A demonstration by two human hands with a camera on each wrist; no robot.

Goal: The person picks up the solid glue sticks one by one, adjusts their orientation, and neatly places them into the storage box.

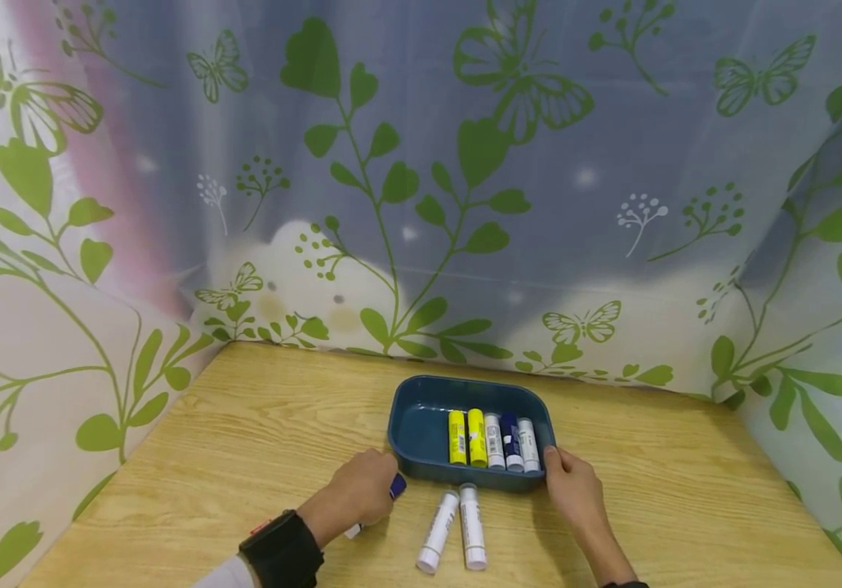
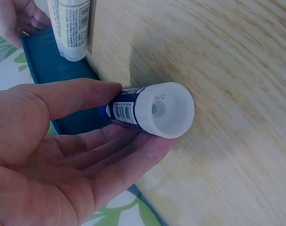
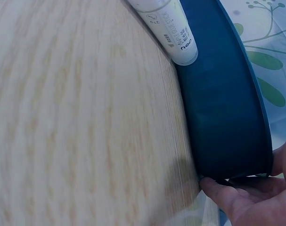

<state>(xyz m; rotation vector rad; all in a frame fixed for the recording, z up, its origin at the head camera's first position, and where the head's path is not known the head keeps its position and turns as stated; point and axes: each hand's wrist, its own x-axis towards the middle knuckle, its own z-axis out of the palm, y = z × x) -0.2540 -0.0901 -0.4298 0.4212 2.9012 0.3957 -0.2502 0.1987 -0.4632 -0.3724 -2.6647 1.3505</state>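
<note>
Between thumb and fingers, my left hand (image 1: 365, 492) holds a dark blue glue stick (image 2: 126, 107) with a white base, just left of the tray's near side. In the left wrist view, the white base faces the camera. My right hand (image 1: 576, 492) grips the near right corner of a dark teal tray (image 1: 416, 420), thumb at the rim. Lined up in the tray's right half are two yellow glue sticks (image 1: 476, 438), two white ones (image 1: 494, 441) and a dark blue one (image 1: 512, 441). Two white glue sticks (image 1: 438, 531) lie on the table in front of the tray.
The wood-grain table (image 1: 281, 408) carries the tray and the loose sticks. A curtain (image 1: 406, 204) printed with green leaves and butterflies hangs along the table's back and both sides. A black wrist strap (image 1: 284, 549) sits on the left forearm.
</note>
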